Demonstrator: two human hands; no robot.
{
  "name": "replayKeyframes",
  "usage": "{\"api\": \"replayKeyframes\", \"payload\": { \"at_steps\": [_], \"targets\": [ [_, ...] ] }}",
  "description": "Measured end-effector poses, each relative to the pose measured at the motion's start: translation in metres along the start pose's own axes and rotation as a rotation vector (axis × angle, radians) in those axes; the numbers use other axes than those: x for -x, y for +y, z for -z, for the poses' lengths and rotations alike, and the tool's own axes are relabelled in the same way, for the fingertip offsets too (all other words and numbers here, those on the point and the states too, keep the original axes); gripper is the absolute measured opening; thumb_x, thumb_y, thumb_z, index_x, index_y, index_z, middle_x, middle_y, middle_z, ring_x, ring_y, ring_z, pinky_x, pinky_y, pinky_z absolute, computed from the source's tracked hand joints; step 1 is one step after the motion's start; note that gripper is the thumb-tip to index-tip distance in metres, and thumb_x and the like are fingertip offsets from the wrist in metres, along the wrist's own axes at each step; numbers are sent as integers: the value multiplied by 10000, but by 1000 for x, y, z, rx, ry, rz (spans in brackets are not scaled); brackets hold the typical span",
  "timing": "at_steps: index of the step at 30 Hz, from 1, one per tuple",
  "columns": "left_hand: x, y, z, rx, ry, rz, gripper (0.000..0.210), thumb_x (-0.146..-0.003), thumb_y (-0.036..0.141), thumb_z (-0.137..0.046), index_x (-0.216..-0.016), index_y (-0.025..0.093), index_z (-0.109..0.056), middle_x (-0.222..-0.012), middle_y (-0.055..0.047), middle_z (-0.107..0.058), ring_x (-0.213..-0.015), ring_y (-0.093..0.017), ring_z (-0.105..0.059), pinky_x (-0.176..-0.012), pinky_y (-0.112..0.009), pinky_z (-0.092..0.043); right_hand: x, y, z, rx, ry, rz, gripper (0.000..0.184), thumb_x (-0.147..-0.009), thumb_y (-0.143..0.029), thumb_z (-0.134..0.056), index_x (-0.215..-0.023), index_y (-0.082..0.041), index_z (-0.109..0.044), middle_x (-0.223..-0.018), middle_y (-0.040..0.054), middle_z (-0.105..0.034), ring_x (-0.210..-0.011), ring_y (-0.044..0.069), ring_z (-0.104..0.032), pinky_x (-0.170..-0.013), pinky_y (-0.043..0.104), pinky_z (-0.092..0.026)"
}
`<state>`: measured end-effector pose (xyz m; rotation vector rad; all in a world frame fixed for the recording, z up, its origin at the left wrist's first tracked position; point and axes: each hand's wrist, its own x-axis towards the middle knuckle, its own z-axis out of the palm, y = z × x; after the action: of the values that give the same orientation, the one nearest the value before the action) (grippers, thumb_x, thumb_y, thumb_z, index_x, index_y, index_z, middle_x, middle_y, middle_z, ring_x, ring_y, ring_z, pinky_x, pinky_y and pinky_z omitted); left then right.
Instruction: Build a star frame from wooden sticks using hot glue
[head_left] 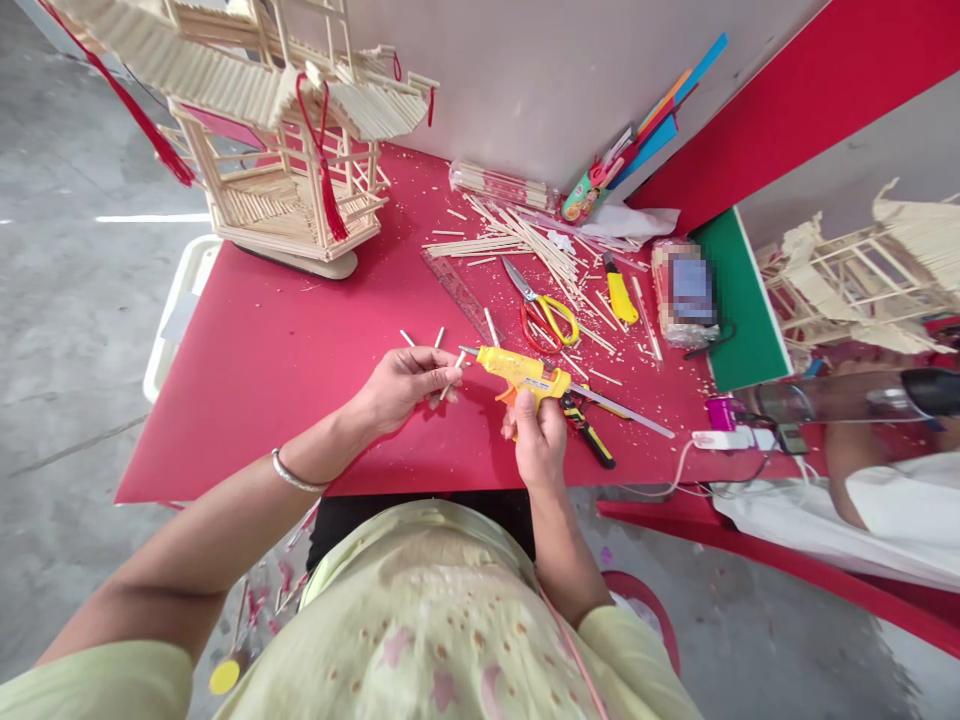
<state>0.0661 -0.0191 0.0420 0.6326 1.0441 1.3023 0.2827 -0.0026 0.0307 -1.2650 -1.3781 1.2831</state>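
Observation:
My left hand (411, 386) pinches a short thin wooden stick (453, 376) over the red table. In my right hand (538, 436) is a yellow hot glue gun (523, 370), its nozzle close to the upper end of that stick; whether they touch I cannot tell. A clear glue stick (626, 411) juts from the gun's back. Just beyond my hands lie a few short stick pieces (439, 337). Partly under the gun rest black-and-yellow pliers (592, 436). Scissors with red and yellow handles (544, 305) lie behind it, near a clear ruler (456, 292).
A stick-built pavilion model (285, 200) with red tassels stands at the back left. Loose sticks (536, 245), a yellow utility knife (619, 292) and a pen holder (581, 200) are at the back. A white power strip (731, 440) with cables sits right, beside another person's arm (847, 470).

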Motion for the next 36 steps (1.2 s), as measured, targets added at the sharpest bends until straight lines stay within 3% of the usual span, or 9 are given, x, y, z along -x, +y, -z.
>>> {"api": "replayKeyframes", "payload": {
  "at_steps": [10,17,22,28,31,36],
  "targets": [
    [0,-2,2,9,-1,-19,438,-687,464,-969,-888,120,-787,-635,-49,-726,-475,-85,-555,-461,-195,-407,1,2,-2,-69,-58,-3,465,-985,-683,-619,-843,-258,-499,-584,-81,-526,-500,111,-517,-523,256,-443],
    [3,3,-3,-65,-20,-41,433,-681,489,-962,-826,122,-786,-627,-53,-721,-501,-98,-567,-490,-216,-432,-1,0,0,-2,44,-31,507,-951,-727,-629,-822,-258,-484,-584,-79,-527,-512,114,-528,-536,258,-453],
    [1,1,0,-50,32,-15,456,-674,506,-964,-838,123,-779,-619,-46,-711,-455,-81,-520,-420,-200,-346,2,0,2,-54,-20,-13,496,-958,-719,-626,-828,-260,-489,-586,-76,-527,-505,113,-518,-529,260,-450],
    [3,1,1,-87,-23,-62,416,-703,481,-957,-818,119,-786,-650,-57,-729,-511,-90,-561,-501,-215,-442,0,4,1,-28,17,-23,469,-975,-684,-632,-837,-250,-517,-584,-79,-529,-504,108,-518,-527,253,-437],
    [3,2,0,-53,15,-32,431,-690,489,-961,-814,118,-779,-624,-48,-714,-470,-78,-528,-445,-202,-391,1,3,4,-46,19,-2,485,-977,-692,-620,-810,-252,-505,-579,-72,-530,-504,113,-519,-527,257,-444],
    [1,2,0,-43,51,-18,447,-673,476,-971,-875,117,-795,-621,-49,-713,-458,-80,-524,-398,-188,-344,4,0,9,143,64,3,471,-898,-688,-722,-857,-228,-625,-607,-26,-608,-542,146,-557,-537,277,-471]
  ]
}}
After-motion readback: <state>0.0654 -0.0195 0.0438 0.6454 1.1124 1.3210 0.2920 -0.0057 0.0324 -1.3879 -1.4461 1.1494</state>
